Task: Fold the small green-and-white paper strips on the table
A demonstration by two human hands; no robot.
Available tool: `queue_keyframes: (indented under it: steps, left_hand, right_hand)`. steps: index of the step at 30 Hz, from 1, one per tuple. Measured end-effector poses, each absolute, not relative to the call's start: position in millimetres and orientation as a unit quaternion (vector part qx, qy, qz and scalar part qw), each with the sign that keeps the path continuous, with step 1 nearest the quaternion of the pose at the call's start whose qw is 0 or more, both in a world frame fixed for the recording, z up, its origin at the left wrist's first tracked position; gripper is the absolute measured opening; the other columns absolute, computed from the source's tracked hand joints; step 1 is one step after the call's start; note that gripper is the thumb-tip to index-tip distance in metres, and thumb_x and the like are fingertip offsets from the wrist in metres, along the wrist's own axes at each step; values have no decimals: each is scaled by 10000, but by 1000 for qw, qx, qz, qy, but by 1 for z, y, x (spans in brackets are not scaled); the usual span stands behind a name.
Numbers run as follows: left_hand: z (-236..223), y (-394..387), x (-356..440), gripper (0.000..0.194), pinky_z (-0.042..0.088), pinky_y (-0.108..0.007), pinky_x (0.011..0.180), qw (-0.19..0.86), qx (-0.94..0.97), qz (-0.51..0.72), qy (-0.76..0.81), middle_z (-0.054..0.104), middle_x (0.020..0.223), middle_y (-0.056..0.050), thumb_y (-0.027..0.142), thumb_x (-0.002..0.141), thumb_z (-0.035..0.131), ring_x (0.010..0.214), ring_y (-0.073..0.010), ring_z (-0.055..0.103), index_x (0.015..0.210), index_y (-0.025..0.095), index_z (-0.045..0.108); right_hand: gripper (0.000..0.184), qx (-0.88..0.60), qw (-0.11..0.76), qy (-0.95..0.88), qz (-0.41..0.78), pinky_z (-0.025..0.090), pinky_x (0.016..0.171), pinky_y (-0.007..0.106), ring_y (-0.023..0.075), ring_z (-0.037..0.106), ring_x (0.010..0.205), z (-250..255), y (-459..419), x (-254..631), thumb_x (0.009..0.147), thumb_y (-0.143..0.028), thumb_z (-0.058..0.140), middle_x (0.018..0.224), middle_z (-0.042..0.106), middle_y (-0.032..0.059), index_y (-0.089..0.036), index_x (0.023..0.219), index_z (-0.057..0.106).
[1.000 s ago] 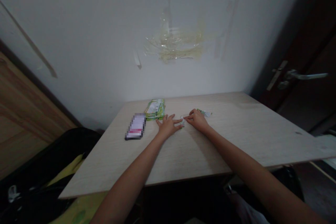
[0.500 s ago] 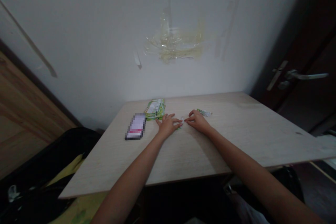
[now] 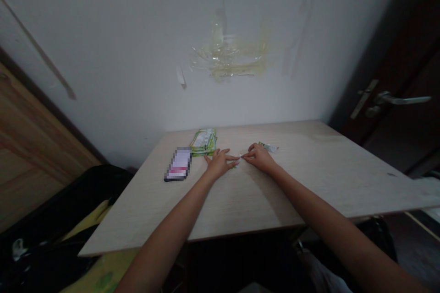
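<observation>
My left hand rests on the tabletop with its outer fingers spread. Its thumb and forefinger meet at a small white piece, with a bit of green showing under them. From the other side, my right hand pinches the same white piece between thumb and fingertips. The piece is too small to name. Just beyond the right hand lies a slim green-and-white packet. Left of my left hand, several green-and-white packets are stacked, with a phone beside them.
The pale wooden table stands against a wall marked with old yellowed tape. A dark door with a metal handle is at the right. Wooden boards and a black bag are at the left.
Both hands stay in nearly the same place, with slight finger movement at the white piece. The view has shifted very slightly.
</observation>
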State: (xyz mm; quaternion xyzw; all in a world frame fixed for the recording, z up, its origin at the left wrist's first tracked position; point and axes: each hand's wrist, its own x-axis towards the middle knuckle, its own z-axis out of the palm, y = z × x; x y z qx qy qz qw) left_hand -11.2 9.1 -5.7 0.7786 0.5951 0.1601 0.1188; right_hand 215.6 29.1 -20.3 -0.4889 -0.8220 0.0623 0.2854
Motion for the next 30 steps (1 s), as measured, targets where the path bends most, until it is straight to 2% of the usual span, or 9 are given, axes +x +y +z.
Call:
queue_keyframes:
  steps: [8, 13, 18, 25, 30]
  left_hand:
    - [-4, 9, -12, 290, 44, -798, 1088, 132, 779, 159, 592, 455, 1550, 60, 600, 897, 570, 1473, -405, 244, 1143, 526, 704]
    - [-1, 7, -11, 301, 41, -777, 1108, 136, 777, 154, 596, 452, 1554, 60, 593, 901, 566, 1476, -402, 235, 1159, 519, 700]
    - [-3, 8, -11, 290, 50, -785, 1101, 132, 778, 158, 593, 453, 1551, 67, 592, 899, 570, 1471, -393, 248, 1154, 535, 695]
    - [-6, 8, -11, 288, 53, -774, 1113, 122, 774, 171, 598, 488, 1524, 47, 585, 883, 602, 1458, -392, 267, 1140, 516, 711]
    - [-7, 3, -2, 305, 80, -768, 1113, 85, 772, 196, 598, 545, 1470, 8, 611, 866, 609, 1426, -375, 317, 1114, 484, 732]
  right_hand:
    - [240, -529, 242, -812, 56, 399, 958, 351, 223, 554, 1044, -12, 27, 209, 944, -402, 615, 1127, 603, 95, -335, 1109, 775]
    - [251, -552, 238, -798, 39, 399, 926, 367, 252, 541, 1071, -13, 28, 204, 943, -457, 600, 1129, 603, 94, -374, 1105, 773]
    - [272, -563, 235, -792, 33, 400, 920, 376, 256, 542, 1069, -12, 28, 201, 951, -467, 582, 1121, 608, 103, -359, 1113, 773]
    - [237, -538, 273, -796, 56, 399, 987, 405, 247, 554, 1110, -21, 32, 207, 949, -415, 604, 1158, 607, 96, -368, 1118, 763]
    - [187, -514, 332, -788, 71, 432, 988, 367, 220, 584, 1060, -27, 37, 212, 911, -317, 668, 1094, 634, 106, -265, 1034, 800]
